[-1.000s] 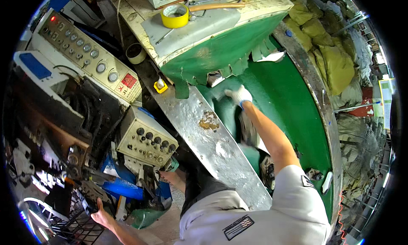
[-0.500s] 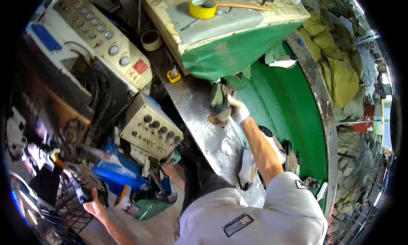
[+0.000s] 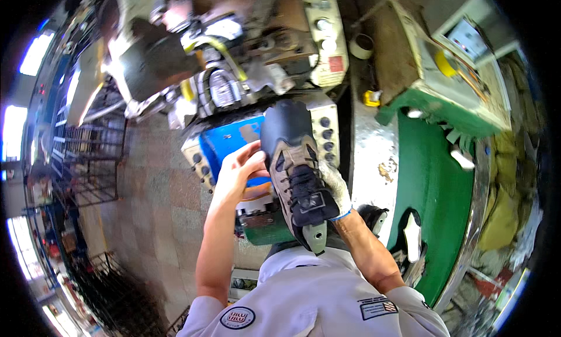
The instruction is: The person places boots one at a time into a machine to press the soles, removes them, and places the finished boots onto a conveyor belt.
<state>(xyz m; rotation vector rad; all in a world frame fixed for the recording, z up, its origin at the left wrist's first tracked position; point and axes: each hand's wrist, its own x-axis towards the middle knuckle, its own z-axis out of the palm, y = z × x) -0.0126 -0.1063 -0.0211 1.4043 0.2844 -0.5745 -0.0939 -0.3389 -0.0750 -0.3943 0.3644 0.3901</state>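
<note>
A lace-up shoe (image 3: 299, 164), tan and grey with a black toe and black laces, is held in front of me, toe pointing away. A grey-green last (image 3: 313, 238) sticks out of its heel opening. My right hand (image 3: 334, 188), in a pale glove, is closed around the shoe's right side; its fingertips are hidden behind it. Beside the shoe's left edge is my bare left hand (image 3: 242, 169), thumb and fingers loosely bent and apart. Whether its fingertips touch the shoe is unclear. Behind the shoe stands a machine with a blue panel (image 3: 225, 144).
A cream control box with black knobs (image 3: 328, 141) stands just beyond the shoe. To the right runs a metal ledge (image 3: 368, 144) beside a green trough (image 3: 435, 188) with more shoes, including a white-soled shoe (image 3: 412, 235). Wire racks (image 3: 87, 156) stand on the left.
My view has swung left toward the machine. My right hand has lifted the shoe from the metal ledge to in front of me. My left hand has come from the rack to the shoe's side.
</note>
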